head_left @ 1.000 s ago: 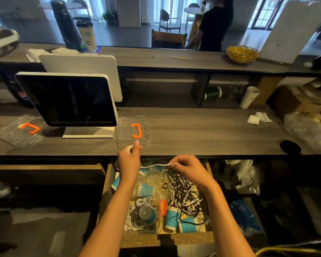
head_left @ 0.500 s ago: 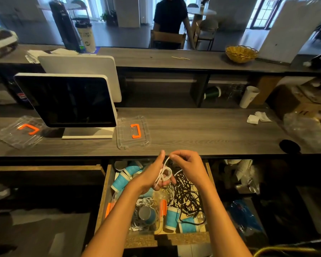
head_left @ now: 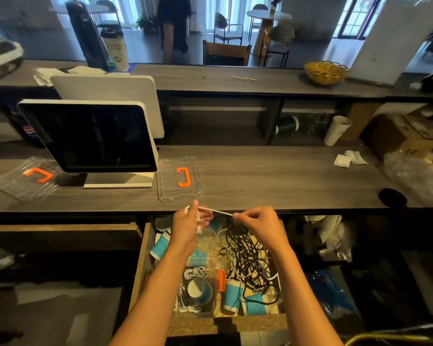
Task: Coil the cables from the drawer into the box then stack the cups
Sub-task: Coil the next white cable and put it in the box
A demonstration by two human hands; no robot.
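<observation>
Left hand (head_left: 190,223) grip holds loops of white cable (head_left: 216,211); right hand (head_left: 256,222) grip pinches its taut end, above the open drawer (head_left: 141,265) of cups (head_left: 231,294)

Left forearm (head_left: 158,283) bare; right forearm (head_left: 303,283) bare; no sleeves.

This looks like a cafe or shop. A till screen (head_left: 90,138) stands on the long worktop (head_left: 273,178) at the left. Paper cups (head_left: 336,129) sit on a shelf at the right. Small tables (head_left: 269,15) and chairs (head_left: 226,27) fill the room at the top.
</observation>
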